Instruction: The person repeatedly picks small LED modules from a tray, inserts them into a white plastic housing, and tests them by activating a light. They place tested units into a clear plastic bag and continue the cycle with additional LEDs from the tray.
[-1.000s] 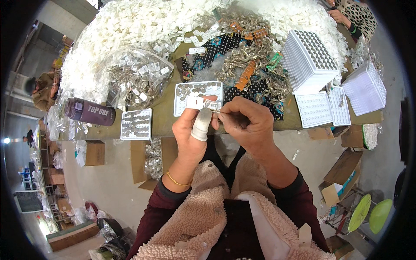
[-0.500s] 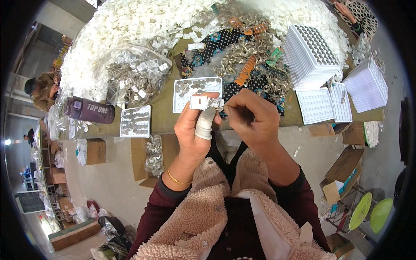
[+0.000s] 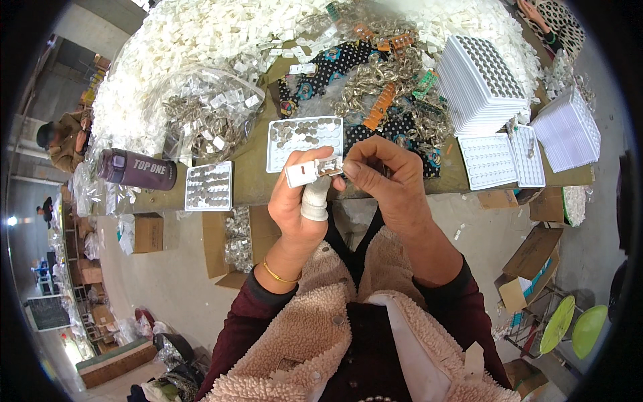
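facing an olive tabletop [image 3: 249,177] over a grey floor [image 3: 171,275]. counting one bottle [image 3: 137,169], two tray stacks [image 3: 469,100], two green discs [image 3: 557,324]. clamping one white piece [image 3: 301,174] in the left hand [image 3: 291,204], near the tabletop's edge; pinching its end with the right hand [image 3: 392,177].

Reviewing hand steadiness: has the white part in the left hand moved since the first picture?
Yes, downward in view: the white part lay within the tray's outline; now it crosses the tray's lower edge.

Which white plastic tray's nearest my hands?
The rectangular white plastic tray holding round grey discs, just beyond your left hand; others sit farther left or right.
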Tool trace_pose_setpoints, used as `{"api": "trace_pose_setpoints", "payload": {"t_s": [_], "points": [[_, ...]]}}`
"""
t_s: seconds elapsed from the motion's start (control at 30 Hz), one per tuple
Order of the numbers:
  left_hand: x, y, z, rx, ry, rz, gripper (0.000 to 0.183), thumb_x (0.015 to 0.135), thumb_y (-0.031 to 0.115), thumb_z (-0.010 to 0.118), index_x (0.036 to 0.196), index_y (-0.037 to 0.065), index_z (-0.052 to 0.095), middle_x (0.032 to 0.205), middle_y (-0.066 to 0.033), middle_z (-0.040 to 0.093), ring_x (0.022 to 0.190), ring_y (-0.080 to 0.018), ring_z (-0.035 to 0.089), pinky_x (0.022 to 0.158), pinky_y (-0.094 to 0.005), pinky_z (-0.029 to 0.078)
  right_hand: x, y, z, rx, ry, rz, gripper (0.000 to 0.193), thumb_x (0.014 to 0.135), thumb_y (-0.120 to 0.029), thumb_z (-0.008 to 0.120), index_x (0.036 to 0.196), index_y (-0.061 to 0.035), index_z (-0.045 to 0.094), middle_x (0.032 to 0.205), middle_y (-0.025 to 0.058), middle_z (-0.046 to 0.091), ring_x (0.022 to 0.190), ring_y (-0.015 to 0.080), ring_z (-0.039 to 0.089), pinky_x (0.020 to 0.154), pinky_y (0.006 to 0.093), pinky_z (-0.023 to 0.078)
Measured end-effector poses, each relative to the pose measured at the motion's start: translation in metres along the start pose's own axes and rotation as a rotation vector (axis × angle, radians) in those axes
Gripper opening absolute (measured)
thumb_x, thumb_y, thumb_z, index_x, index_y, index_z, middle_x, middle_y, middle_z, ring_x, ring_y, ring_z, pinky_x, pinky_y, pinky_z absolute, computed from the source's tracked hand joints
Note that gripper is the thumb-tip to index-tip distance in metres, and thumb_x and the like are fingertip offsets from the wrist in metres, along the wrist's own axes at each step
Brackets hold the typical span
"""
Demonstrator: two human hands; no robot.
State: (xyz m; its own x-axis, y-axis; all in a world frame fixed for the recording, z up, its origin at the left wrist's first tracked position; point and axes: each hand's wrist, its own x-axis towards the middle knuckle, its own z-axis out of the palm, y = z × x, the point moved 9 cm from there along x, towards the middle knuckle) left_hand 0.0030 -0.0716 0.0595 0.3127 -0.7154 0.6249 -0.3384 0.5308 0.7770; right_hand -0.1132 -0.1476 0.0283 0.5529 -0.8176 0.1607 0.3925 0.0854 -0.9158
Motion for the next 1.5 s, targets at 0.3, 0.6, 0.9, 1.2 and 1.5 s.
{"api": "trace_pose_setpoints", "payload": {"t_s": [0.3, 0.6, 0.9, 1.2, 1.5], "points": [[-0.003, -0.025, 0.009, -0.422, -0.080, -0.297, 0.028, 0.101, 0.010, 0.053, 0.122, -0.007, 0.061, 0.090, -0.0063, 0.064, 0.076, -0.0114, 0.061, 0.071, -0.0258, 0.049, 0.003, -0.008, -0.002, -0.125, -0.014, -0.150, 0.006, 0.090, -0.003, 0.067, 0.095, -0.0049, 0.065, 0.084, 0.0015, 0.064, 0.076, 0.0110, 0.059, 0.066, 0.0251, 0.044], [-0.008, -0.041, 0.014, -0.439, -0.224, -0.430, 0.035, 0.104, 0.021, 0.052, 0.128, -0.003, 0.060, 0.087, -0.0013, 0.062, 0.076, -0.0083, 0.056, 0.070, -0.0221, 0.044, -0.016, -0.055, 0.018, -0.994, 0.051, -0.888, 0.030, 0.071, -0.009, 0.073, 0.100, -0.0105, 0.067, 0.094, 0.0025, 0.059, 0.082, 0.0215, 0.056, 0.074, 0.0355, 0.038], [-0.014, -0.040, 0.009, -0.301, -0.287, -0.356, 0.039, 0.102, 0.003, 0.046, 0.140, 0.006, 0.055, 0.080, -0.0049, 0.064, 0.067, -0.0095, 0.057, 0.062, -0.0234, 0.043, -0.022, -0.046, 0.027, -1.143, 0.026, -0.989, 0.032, 0.068, -0.011, 0.072, 0.099, -0.0074, 0.066, 0.101, 0.0026, 0.062, 0.087, 0.0204, 0.059, 0.076, 0.0353, 0.042], [-0.028, -0.057, 0.004, -0.417, -0.252, -0.438, 0.039, 0.102, 0.008, 0.049, 0.141, 0.012, 0.056, 0.073, -0.0076, 0.066, 0.063, -0.0090, 0.053, 0.060, -0.0242, 0.042, -0.023, -0.032, 0.033, -1.158, -0.018, -0.966, 0.031, 0.067, -0.012, 0.071, 0.096, -0.0029, 0.066, 0.098, 0.0059, 0.060, 0.085, 0.0221, 0.057, 0.073, 0.0359, 0.044], [-0.041, -0.064, -0.021, -0.311, -0.064, -0.630, 0.037, 0.095, -0.002, 0.057, 0.132, 0.000, 0.061, 0.085, -0.0071, 0.071, 0.064, -0.0072, 0.059, 0.060, -0.0220, 0.047, -0.005, 0.002, 0.052, -1.143, -0.179, -0.756, 0.025, 0.073, -0.009, 0.065, 0.096, -0.0029, 0.062, 0.096, 0.0090, 0.059, 0.085, 0.0285, 0.056, 0.075, 0.0399, 0.045]]}}
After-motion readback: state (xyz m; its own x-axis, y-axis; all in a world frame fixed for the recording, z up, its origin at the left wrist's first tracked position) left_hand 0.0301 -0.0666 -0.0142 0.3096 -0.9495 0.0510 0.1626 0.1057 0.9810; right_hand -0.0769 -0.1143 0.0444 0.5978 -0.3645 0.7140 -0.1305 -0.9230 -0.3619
